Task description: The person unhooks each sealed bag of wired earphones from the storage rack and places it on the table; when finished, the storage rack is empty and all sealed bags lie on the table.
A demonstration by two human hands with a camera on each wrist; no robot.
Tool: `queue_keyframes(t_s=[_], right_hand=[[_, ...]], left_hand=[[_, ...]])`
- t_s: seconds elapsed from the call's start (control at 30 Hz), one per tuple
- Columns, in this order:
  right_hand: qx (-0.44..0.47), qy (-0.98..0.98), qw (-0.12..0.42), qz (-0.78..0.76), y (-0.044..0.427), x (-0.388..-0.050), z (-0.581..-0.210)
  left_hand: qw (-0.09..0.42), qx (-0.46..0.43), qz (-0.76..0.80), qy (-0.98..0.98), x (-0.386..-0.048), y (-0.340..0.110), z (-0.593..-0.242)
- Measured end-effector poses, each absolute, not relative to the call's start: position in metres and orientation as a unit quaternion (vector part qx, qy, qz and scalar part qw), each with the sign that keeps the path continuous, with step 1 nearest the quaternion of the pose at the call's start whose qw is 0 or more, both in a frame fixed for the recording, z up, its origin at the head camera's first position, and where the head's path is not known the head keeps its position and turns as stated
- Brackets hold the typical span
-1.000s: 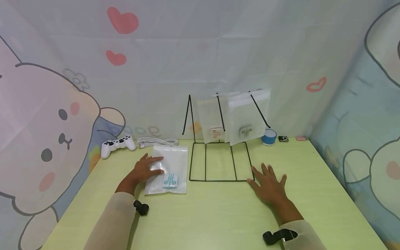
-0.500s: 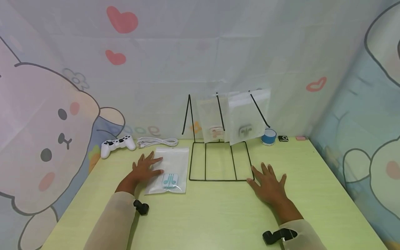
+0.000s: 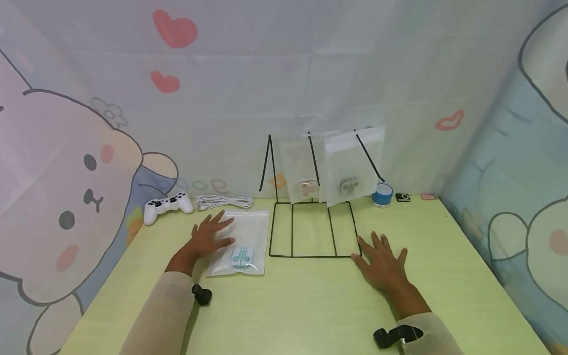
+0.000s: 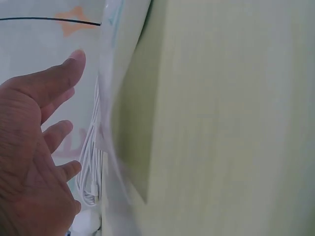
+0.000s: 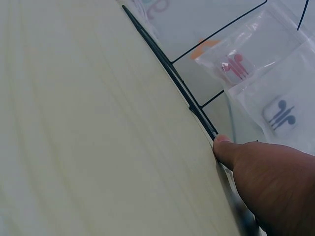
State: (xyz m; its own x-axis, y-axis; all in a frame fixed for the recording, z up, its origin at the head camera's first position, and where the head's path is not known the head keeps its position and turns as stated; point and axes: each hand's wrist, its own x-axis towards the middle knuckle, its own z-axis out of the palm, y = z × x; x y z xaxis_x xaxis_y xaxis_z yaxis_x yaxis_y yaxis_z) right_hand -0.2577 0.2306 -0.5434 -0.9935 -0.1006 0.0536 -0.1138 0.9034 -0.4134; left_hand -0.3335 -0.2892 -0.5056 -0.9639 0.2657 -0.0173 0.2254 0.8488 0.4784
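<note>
In the head view the left hand lies spread over the left side of a clear bag with blue earphones in a case. The left wrist view shows that hand with its fingers apart beside the bag's edge. The right hand rests spread at the front right corner of a black wire rack; its thumb touches the frame in the right wrist view. Two bags hang on the rack, one with red earphones, one with dark earphones.
A white game controller and a coiled white cable lie at the back left. Behind the rack's right side stand a blue round container, a small black device and a pink item. A printed cloth hangs behind.
The bag under my left hand has settled flatter, its top edge slightly lower. The left fingers have shifted and spread a little. My right hand stays where it was.
</note>
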Motion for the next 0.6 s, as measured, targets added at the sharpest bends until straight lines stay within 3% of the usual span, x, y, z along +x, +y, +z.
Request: queue_keyframes(t_s=[0.6], right_hand=[[0.055, -0.976, 0.018, 0.212, 0.228, -0.255, -0.54]], left_hand=[[-0.021, 0.147, 0.184, 0.972, -0.33, -0.26, -0.493]])
